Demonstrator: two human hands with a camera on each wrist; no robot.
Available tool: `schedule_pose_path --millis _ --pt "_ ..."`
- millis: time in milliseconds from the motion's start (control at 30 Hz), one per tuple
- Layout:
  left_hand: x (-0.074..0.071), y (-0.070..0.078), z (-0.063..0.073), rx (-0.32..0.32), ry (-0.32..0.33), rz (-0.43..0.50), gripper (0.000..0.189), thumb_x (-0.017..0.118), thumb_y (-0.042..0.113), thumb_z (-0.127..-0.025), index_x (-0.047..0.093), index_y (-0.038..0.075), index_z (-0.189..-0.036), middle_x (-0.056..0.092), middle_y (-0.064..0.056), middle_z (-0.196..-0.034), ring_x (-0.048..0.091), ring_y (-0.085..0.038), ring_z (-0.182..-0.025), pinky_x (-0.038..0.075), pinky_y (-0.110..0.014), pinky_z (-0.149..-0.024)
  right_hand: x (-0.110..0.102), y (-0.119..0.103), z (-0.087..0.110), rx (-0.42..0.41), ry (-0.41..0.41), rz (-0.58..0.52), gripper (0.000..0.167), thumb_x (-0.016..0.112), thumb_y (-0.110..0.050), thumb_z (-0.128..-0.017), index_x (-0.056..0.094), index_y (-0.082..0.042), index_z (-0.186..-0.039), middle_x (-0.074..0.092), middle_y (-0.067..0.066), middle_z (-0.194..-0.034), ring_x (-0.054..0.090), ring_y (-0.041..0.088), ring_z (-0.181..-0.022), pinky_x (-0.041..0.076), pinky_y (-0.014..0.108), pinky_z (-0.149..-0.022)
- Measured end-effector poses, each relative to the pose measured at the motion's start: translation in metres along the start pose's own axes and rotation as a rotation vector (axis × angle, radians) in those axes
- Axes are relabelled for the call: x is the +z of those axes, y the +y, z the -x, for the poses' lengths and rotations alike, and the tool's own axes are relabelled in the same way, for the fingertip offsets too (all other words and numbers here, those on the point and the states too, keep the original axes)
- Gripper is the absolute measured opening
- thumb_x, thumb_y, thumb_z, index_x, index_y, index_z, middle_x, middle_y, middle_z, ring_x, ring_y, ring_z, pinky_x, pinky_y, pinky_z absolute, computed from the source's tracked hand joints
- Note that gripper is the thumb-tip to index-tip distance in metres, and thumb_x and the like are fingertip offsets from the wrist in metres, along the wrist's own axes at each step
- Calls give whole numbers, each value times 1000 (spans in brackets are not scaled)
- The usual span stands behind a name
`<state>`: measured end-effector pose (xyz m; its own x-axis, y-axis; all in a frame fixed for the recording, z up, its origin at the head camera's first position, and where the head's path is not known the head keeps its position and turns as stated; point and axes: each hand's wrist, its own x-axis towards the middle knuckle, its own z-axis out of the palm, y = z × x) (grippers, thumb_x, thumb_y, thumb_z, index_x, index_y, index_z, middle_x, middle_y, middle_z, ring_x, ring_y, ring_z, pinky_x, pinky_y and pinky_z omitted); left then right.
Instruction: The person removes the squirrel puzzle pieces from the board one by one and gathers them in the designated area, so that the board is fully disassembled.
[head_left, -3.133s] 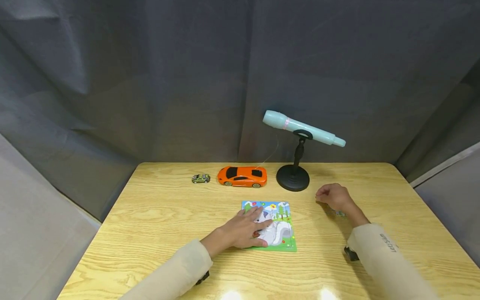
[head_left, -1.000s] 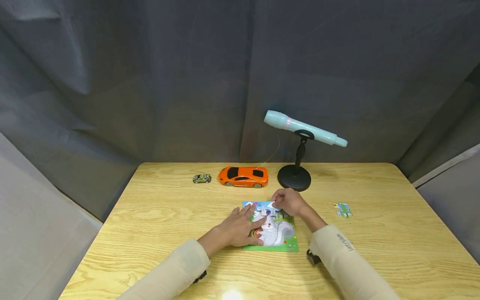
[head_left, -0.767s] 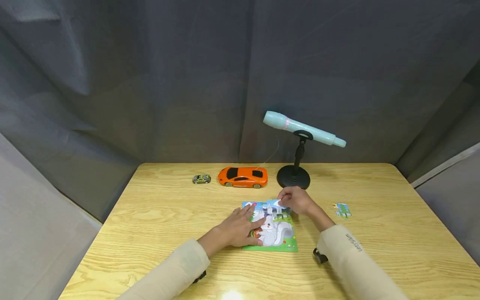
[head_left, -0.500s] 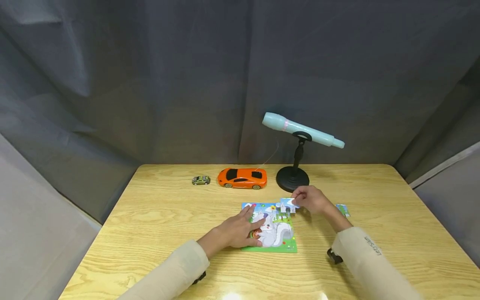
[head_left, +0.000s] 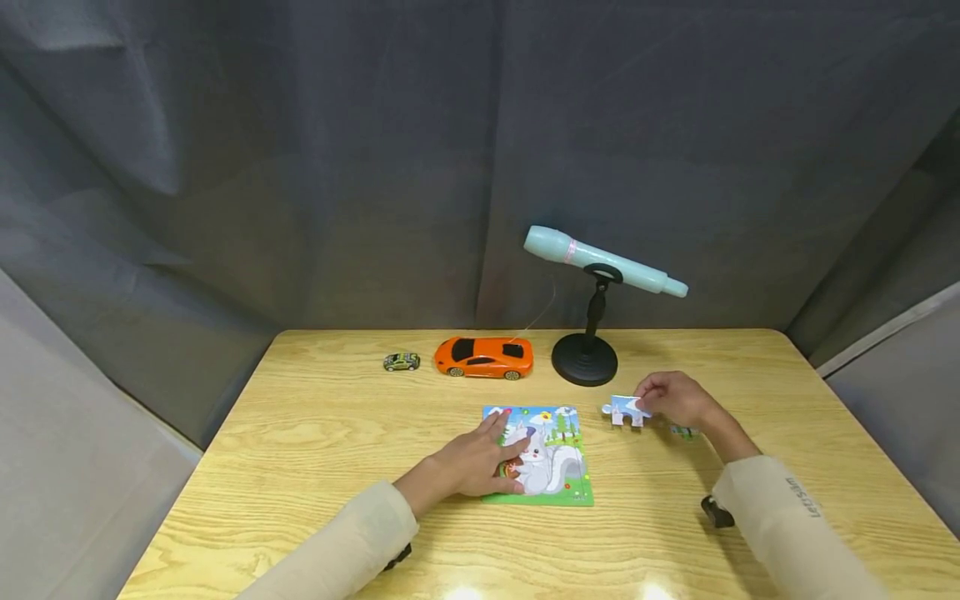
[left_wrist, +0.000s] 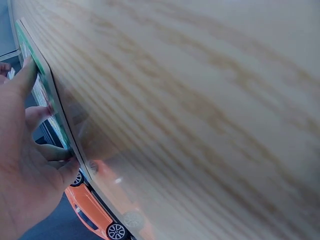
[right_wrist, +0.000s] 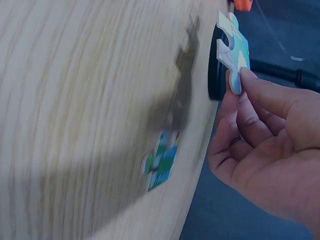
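My left hand [head_left: 474, 461] lies with spread fingers across the left part of a square squirrel jigsaw puzzle [head_left: 558, 475]. In the left wrist view its fingertips rest along the puzzle's green edge. To the right of the puzzle, my right hand [head_left: 681, 402] pinches a blue-and-white jigsaw piece [head_left: 624, 408] between thumb and fingers. The right wrist view has this piece held above the table, its shadow on the wood. A second jigsaw piece [right_wrist: 162, 161], green and blue, lies on the table below the right hand, partly covered by it in the head view.
At the back of the wooden table [head_left: 322, 467] stand a small green toy car [head_left: 402, 361], an orange toy car [head_left: 483, 357] and a light blue microphone [head_left: 622, 267] on a black stand [head_left: 585, 360]. A dark curtain [head_left: 375, 167] hangs behind the table.
About a second ago my right hand was at the puzzle's top edge with the piece; it has moved right, away from the puzzle, still holding it. My left hand stays in place.
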<state>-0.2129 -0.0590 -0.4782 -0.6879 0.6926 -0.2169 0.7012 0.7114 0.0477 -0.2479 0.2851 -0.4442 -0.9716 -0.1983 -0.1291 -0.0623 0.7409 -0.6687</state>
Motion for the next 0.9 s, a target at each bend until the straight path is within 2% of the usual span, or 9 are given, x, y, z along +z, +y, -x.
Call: schedule_pose_path --millis 233,433,567,900 --pt "1 -1 -1 -3 -3 3 75 42 70 -87 26 33 -150 18 -19 -157 19 -33 -146 33 -38 -113 -6 14 1 25 -29 24 13 63 -7 -88 64 5 -93 63 7 -78 51 15 -70 44 29 -62" --pt "2 -2 -2 -1 -6 6 75 41 70 -87 24 33 -150 17 -19 -158 18 -33 -146 32 -38 -114 -4 19 -1 73 -22 84 12 65 -8 -86 66 2 -92 65 9 -80 55 18 -72 45 28 -62" --pt "0 -2 -2 1 -10 15 75 42 70 -87 25 33 -150 16 -19 -158 17 -33 -147 32 -38 -114 -3 22 -3 95 -14 137 11 68 -10 -85 68 0 -90 64 6 -79 53 18 -73 44 29 -63" --pt "-1 -1 1 -7 0 37 74 43 69 -87 27 33 -149 16 -18 -158 18 -34 -146 34 -40 -113 1 25 -8 63 14 217 12 67 -12 -87 69 -1 -92 68 9 -85 58 19 -76 48 37 -69"
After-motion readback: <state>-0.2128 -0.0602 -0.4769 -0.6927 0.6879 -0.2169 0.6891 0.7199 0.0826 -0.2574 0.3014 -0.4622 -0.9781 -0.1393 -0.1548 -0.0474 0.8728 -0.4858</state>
